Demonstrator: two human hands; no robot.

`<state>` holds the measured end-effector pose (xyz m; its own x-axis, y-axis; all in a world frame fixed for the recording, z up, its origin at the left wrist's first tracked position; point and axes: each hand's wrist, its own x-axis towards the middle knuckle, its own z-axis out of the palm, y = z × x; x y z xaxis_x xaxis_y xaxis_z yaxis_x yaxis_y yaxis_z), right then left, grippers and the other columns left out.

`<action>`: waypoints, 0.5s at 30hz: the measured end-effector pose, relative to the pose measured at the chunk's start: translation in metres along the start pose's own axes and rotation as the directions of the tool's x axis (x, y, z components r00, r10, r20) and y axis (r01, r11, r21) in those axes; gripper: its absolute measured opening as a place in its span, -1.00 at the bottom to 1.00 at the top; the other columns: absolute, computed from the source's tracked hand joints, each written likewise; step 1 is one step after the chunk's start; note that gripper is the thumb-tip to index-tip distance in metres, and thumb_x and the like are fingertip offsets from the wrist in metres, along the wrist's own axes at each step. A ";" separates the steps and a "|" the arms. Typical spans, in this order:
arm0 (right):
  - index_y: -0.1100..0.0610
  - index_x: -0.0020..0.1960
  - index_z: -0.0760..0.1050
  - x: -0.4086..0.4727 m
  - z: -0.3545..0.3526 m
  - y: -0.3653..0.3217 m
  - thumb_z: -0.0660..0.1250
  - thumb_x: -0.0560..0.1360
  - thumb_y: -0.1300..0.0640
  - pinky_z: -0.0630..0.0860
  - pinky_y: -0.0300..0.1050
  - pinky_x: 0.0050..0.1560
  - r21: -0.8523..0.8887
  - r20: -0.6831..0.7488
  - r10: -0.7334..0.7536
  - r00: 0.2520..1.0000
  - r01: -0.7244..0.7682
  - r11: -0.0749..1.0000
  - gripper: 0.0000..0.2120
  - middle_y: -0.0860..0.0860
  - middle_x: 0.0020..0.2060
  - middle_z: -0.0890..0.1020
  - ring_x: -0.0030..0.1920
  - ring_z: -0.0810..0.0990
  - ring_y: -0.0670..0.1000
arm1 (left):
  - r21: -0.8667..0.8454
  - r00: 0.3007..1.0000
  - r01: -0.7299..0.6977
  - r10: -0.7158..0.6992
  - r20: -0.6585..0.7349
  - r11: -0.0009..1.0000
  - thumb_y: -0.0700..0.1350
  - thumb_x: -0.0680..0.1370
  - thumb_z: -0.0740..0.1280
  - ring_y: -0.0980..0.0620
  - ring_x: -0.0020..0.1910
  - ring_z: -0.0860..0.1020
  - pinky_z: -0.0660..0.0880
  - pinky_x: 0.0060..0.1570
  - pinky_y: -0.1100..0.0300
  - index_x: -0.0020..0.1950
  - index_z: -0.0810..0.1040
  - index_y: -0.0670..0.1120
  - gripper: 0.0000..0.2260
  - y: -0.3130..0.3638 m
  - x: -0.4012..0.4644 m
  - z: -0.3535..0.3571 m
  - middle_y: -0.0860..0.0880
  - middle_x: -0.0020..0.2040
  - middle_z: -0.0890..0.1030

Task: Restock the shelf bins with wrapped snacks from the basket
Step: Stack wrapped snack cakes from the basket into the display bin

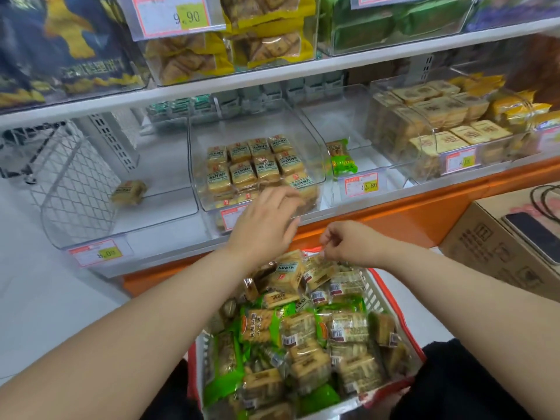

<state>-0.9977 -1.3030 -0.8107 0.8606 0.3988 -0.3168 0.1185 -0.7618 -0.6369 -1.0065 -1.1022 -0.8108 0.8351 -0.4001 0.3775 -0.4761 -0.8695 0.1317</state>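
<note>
A red and white basket [394, 294] sits low in front of me, heaped with wrapped snacks [306, 338] in yellow and green wrappers. My left hand [266, 221] reaches up to the front lip of the middle clear bin [315, 153], fingers relaxed over the yellow packs [257, 166] stacked inside; whether it holds one is hidden. My right hand [348, 242] hovers over the basket's far end and pinches the edge of a yellow snack pack [318, 269]. A single green pack [341, 157] lies in the bin to the right.
The left bin [121, 225] holds one yellow pack [128, 192] beside a white wire divider [72, 183]. Fuller bins of boxed snacks [439, 122] stand right. A cardboard box [491, 247] with a phone [536, 234] on it sits at right. An orange shelf edge [394, 213] runs below.
</note>
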 end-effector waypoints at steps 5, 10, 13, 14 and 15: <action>0.03 0.11 0.46 0.018 0.039 -0.010 0.37 0.50 0.02 0.49 -0.08 0.06 -0.317 0.051 -0.064 0.997 0.077 0.945 -0.77 0.03 0.08 0.60 0.06 0.54 0.07 | 0.015 0.958 0.102 -0.102 0.269 0.995 -0.02 0.60 0.22 -0.01 0.19 0.43 0.40 0.12 0.08 0.19 0.53 0.00 -0.79 -0.007 -0.032 -0.013 0.02 0.16 0.53; 0.12 0.33 0.36 0.037 0.060 -0.026 0.38 0.46 -0.16 0.40 -0.11 0.04 -0.405 0.094 -0.046 0.995 0.080 0.911 -0.44 0.11 0.24 0.52 0.20 0.49 0.12 | -0.038 0.742 0.462 -0.362 0.565 0.886 -0.07 0.59 0.23 0.01 0.05 0.54 0.50 0.04 0.09 0.12 0.55 0.02 -0.84 -0.017 -0.048 -0.016 0.04 0.09 0.60; 0.16 0.46 0.18 0.049 0.072 -0.028 0.42 0.37 -0.27 0.41 0.02 0.27 -0.438 0.164 0.013 0.986 0.061 0.897 -0.13 0.15 0.38 0.39 0.33 0.41 0.16 | -0.067 0.668 0.558 -0.400 0.627 0.827 -0.09 0.59 0.24 0.00 0.06 0.54 0.49 0.06 0.12 0.13 0.54 0.01 -0.84 -0.020 -0.052 -0.012 0.02 0.12 0.60; 0.15 0.48 0.13 0.050 0.076 -0.028 0.43 0.34 -0.30 0.39 0.08 0.32 -0.465 0.181 0.048 0.982 0.042 0.884 -0.08 0.14 0.41 0.36 0.36 0.38 0.17 | -0.073 0.653 0.584 -0.414 0.634 0.809 -0.10 0.59 0.23 0.00 0.06 0.54 0.50 0.07 0.12 0.13 0.53 0.03 -0.85 -0.020 -0.053 -0.011 0.02 0.13 0.59; 0.14 0.48 0.12 0.052 0.081 -0.026 0.42 0.34 -0.31 0.37 0.14 0.34 -0.506 0.190 0.073 0.979 0.033 0.862 -0.07 0.14 0.42 0.35 0.37 0.37 0.17 | -0.080 0.636 0.609 -0.426 0.644 0.789 -0.11 0.59 0.23 0.00 0.06 0.55 0.50 0.08 0.12 0.13 0.52 0.04 -0.84 -0.020 -0.055 -0.009 0.02 0.13 0.59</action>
<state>-0.9962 -1.2208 -0.8679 0.7574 0.4313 -0.4902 0.3817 -0.9016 -0.2036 -1.0457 -1.0599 -0.8256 0.9111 -0.0707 -0.4061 0.1110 -0.9067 0.4069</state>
